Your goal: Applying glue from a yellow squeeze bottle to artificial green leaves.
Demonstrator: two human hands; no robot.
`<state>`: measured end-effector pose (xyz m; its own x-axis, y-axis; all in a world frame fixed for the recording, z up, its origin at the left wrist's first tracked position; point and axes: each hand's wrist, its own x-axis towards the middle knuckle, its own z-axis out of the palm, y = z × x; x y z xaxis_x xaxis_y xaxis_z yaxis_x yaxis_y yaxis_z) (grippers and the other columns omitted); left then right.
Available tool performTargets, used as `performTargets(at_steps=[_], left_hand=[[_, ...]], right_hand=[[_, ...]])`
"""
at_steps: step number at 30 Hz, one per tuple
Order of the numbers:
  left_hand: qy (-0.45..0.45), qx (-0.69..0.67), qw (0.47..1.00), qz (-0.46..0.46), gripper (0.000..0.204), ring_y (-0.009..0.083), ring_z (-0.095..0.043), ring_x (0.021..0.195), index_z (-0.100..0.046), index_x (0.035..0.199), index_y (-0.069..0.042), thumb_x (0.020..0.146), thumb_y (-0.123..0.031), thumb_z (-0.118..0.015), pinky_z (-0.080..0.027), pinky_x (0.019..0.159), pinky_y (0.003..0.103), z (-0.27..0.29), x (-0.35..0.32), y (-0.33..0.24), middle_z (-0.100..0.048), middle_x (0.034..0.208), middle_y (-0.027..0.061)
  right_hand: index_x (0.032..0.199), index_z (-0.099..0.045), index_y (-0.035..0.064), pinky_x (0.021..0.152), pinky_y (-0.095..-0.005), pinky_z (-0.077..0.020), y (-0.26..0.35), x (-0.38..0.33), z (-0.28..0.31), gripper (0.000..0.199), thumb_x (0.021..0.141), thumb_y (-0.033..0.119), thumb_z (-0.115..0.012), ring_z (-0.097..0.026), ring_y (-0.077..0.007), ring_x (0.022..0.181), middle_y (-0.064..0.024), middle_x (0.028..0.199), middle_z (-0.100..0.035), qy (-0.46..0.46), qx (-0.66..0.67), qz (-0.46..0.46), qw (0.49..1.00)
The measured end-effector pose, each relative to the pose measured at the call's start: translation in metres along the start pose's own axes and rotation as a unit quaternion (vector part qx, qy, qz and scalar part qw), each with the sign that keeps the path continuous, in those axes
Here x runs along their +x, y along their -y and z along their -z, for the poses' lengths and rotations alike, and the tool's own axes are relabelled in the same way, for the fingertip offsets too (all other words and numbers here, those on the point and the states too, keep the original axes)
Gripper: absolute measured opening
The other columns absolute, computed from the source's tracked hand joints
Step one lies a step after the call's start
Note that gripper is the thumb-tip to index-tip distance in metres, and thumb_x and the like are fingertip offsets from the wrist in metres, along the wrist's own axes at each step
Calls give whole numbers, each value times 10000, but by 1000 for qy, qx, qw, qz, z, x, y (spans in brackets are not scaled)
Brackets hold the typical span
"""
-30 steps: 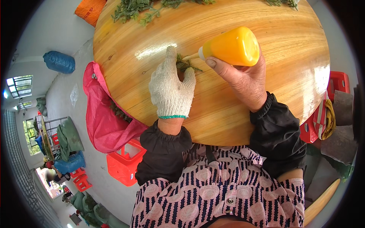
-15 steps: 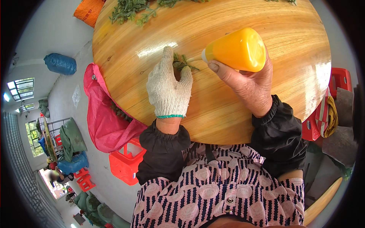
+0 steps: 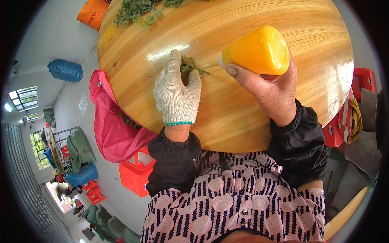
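My left hand [image 3: 178, 89], in a white knit glove with a green cuff edge, rests over the table. A small green artificial-looking sprig [image 3: 189, 65] is pinched at its thumb and index finger. My bare right hand [image 3: 272, 87] is wrapped round a yellow squeeze bottle [image 3: 255, 50], which is tipped on its side with its base to the right. Its pale, thin nozzle points left toward the sprig, with the tip close to the needles. Whether the tip touches them I cannot tell.
More green sprigs [image 3: 135, 12] lie at the far left of the round wooden table [image 3: 239, 117]. A pink bag [image 3: 111, 129] hangs by its left edge, above a red stool [image 3: 137, 174]. Another red stool [image 3: 362, 81] stands at the right. An orange sack [image 3: 92, 14] is beyond the table.
My right hand and the bottle have shifted slightly right and away from me. My left hand has moved a little to the left with the sprig.
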<state>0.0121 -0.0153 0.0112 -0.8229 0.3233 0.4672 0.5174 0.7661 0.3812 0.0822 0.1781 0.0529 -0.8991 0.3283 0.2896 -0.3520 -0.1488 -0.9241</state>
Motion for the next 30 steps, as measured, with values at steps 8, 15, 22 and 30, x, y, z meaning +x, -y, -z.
performTargets(at_steps=[8,15,22,30], left_hand=[[-15,-11,1000,-3,620,363,-695,943,-602,1380,15,810,-119,-806,-548,860,454,-3,-3,2,-729,1048,173],[-21,-10,1000,-11,642,351,-688,955,-596,1399,0,811,-134,-816,-547,856,449,-3,-3,5,-717,1053,173],[-46,-100,993,45,637,308,-652,867,-607,1426,-59,817,-40,-790,-538,816,421,-10,-11,13,-682,957,134],[-38,-319,939,126,325,170,-635,1013,-647,1195,68,877,127,-675,-518,949,298,3,-16,17,-615,1413,220]], right_hand=[[1148,-643,-10,885,-316,-594,5,0,3,359,836,-15,-822,-731,-183,961,-99,1040,-743,-5,-19,-9,1000],[1113,-675,-5,854,-310,-576,13,3,14,294,865,60,-818,-718,-162,934,-87,1036,-742,-4,-69,-14,998],[1088,-702,37,887,-305,-519,1,23,43,254,946,238,-764,-675,-141,936,-41,1020,-728,-35,59,-45,997],[1088,-695,51,831,-291,-520,-23,36,62,211,956,204,-754,-658,-134,911,-39,1029,-713,-88,111,-104,985]])
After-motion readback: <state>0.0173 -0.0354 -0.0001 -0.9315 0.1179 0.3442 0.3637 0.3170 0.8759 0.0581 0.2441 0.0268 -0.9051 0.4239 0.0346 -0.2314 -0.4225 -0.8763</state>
